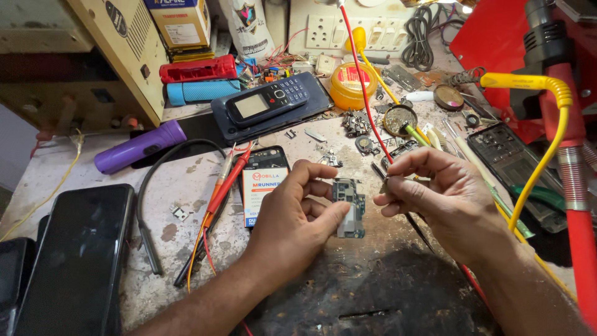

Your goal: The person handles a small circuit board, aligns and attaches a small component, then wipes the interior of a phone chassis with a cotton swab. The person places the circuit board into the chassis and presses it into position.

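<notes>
My left hand (291,214) grips a small green phone circuit board (349,207) upright between thumb and fingers, just above the worn bench. My right hand (435,190) is pinched around a thin dark tool (404,214), its upper end close to the board's top right corner. The tool's shaft runs down and right under my palm. A phone battery (261,183) with a white and orange label lies flat just left of my left hand.
A black keypad phone (268,99) rests on a dark tablet at the back. A purple torch (138,147), red and orange probe leads (227,180), a yellow tin (351,84), a yellow cable (550,149), an open phone shell (507,155) and a black smartphone (81,255) crowd the bench.
</notes>
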